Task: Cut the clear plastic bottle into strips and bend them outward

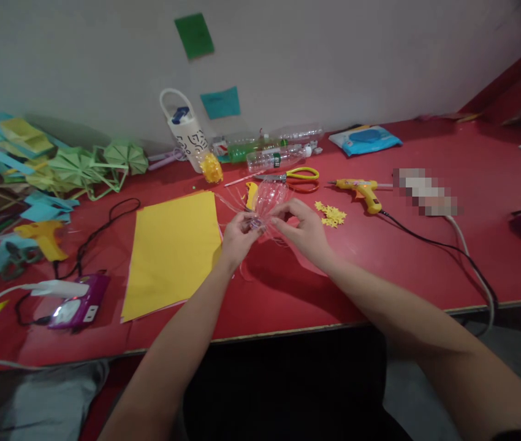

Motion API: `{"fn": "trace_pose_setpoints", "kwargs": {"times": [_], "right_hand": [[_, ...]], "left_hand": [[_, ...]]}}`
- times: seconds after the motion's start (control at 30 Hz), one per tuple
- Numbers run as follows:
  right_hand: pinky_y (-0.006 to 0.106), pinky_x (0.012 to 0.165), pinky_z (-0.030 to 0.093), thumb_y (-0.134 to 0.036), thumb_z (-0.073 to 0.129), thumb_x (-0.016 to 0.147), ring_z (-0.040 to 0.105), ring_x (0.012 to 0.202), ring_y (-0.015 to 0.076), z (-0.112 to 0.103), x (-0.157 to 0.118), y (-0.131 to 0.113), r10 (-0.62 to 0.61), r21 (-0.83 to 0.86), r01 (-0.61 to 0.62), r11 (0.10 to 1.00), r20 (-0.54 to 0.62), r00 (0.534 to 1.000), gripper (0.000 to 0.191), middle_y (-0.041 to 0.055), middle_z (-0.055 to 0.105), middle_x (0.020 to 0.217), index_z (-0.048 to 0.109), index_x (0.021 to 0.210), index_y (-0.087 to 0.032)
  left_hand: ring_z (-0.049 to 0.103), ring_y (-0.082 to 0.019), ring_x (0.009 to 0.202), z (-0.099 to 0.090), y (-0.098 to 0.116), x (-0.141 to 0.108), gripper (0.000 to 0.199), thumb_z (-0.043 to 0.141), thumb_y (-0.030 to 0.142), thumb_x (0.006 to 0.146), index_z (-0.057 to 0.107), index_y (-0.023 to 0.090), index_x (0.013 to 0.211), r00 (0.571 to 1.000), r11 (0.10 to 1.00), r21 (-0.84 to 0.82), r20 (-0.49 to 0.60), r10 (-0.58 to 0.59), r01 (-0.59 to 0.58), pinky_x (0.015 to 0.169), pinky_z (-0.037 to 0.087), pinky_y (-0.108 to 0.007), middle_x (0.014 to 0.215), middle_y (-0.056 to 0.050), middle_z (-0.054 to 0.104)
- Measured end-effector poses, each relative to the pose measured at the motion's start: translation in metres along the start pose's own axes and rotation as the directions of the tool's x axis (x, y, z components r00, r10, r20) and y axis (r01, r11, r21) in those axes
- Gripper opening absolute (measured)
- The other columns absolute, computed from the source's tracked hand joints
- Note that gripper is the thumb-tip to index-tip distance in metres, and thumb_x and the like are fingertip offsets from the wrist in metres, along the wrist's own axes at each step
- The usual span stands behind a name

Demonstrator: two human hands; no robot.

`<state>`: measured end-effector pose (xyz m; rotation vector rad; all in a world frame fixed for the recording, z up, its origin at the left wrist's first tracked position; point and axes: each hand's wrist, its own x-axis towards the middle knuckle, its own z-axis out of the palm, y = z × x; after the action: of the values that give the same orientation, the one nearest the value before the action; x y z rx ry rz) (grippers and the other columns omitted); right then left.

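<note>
My left hand [242, 236] is closed around the narrow middle of a see-through plastic bottle cut into strips [272, 195]. Its strips fan out to the sides and away from me. With thumb and fingers together, my right hand [301, 226] pinches one of these strips; the exact contact is blurred. Just beyond the hands lie scissors [304, 177] with yellow and red handles and a small yellow tool [251, 195], partly covered by the plastic. A little heap of yellow star-shaped pieces [333, 214] is to the right of my right hand.
Yellow paper sheets [173, 251] lie at left, near a purple power socket [79, 300]. A corded yellow glue gun [359, 191] rests at right, another glue gun [44, 237] far left. Plastic bottles [274, 158], a white tumbler [187, 135] and wipes [366, 141] line the wall.
</note>
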<state>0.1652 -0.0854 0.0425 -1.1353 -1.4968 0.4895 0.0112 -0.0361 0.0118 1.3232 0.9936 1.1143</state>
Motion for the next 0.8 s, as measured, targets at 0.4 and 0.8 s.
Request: {"fn": "trace_pose_setpoints", "kwargs": {"times": [0.4, 0.8], "right_hand": [[0.034, 0.071, 0.041, -0.024, 0.056, 0.089, 0.056, 0.075, 0.0188, -0.0019, -0.0046, -0.0019, -0.235, -0.237, 0.264, 0.935, 0.143, 0.961, 0.016, 0.0036, 0.061, 0.077, 0.069, 0.080, -0.020], [0.030, 0.067, 0.038, -0.019, 0.056, 0.087, 0.050, 0.064, 0.0139, 0.0041, -0.0064, -0.0044, -0.168, -0.163, 0.209, 0.964, 0.232, 0.958, 0.021, -0.0018, 0.053, 0.064, 0.063, 0.067, -0.020]], "left_hand": [[0.062, -0.012, 0.068, 0.0011, 0.0054, -0.0007, 0.039, 0.079, 0.029, 0.054, 0.059, 0.017, 0.086, 1.000, 0.999, -0.031, -0.009, -0.028, 0.028, 0.067, 0.051, -0.026, 0.076, 0.000, 0.067], [0.066, -0.017, 0.080, 0.0002, 0.0084, -0.0027, 0.035, 0.076, 0.030, 0.058, 0.061, 0.017, 0.088, 0.998, 0.999, 0.017, -0.034, 0.049, -0.049, 0.074, 0.053, -0.031, 0.083, -0.004, 0.070]]}}
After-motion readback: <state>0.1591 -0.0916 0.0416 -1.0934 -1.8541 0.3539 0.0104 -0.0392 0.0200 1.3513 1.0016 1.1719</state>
